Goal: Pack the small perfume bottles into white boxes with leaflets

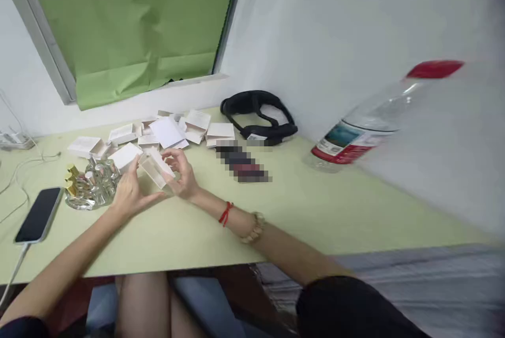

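A small white cardboard box [154, 170] is held tilted between my two hands above the table, with a hollow side facing me. My left hand [131, 190] grips it from the left, thumb stretched out beneath it. On its right side, my right hand [182, 176] has its fingers bent around the box and its flap. Just left of my left hand stands a cluster of small glass bottles [97, 185], some with gold caps. Several more white boxes [169, 131] lie loosely piled behind my hands.
A phone [39, 215] on a cable lies at the left. Behind on the right are a black headset [258, 117], a pixelated dark item [244, 163] and a large clear bottle [347, 138] with a red cap. The table's front edge [213, 267] runs above my legs.
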Available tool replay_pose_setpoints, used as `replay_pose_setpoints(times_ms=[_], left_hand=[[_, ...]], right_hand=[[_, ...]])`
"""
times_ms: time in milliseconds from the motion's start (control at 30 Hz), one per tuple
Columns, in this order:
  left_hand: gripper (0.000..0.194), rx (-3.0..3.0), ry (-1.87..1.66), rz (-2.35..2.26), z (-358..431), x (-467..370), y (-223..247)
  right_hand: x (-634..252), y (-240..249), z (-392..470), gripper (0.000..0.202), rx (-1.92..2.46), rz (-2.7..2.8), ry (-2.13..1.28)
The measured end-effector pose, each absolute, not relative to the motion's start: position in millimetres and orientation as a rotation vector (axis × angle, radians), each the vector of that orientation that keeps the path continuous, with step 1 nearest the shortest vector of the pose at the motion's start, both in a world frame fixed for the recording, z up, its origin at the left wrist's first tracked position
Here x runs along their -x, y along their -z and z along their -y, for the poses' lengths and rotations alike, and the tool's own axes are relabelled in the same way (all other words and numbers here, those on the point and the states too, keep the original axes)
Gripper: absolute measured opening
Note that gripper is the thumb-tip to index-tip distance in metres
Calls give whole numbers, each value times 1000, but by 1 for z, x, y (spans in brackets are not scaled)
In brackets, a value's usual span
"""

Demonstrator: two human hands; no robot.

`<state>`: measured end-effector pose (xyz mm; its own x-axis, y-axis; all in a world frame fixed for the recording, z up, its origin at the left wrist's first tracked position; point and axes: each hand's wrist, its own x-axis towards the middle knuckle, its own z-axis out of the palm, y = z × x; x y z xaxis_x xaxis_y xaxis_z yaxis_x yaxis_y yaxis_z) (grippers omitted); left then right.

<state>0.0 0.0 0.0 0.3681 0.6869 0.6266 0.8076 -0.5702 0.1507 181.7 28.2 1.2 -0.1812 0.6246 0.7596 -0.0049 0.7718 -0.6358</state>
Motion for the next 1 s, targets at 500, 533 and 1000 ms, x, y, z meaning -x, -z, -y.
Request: replay_pose_setpoints(times_ms=[500, 533, 1000], left_hand=[[88, 2594, 1066, 1169, -6, 9, -2], [88, 2593, 1063, 1171, -6, 10, -1], [51, 2624, 693, 1430, -10, -4, 10]], right_hand=[[-179, -1, -33, 103, 457, 1901, -785], [-179, -2, -34, 104, 457, 1913, -792], [-183, -5, -45, 92, 866, 1928, -594]])
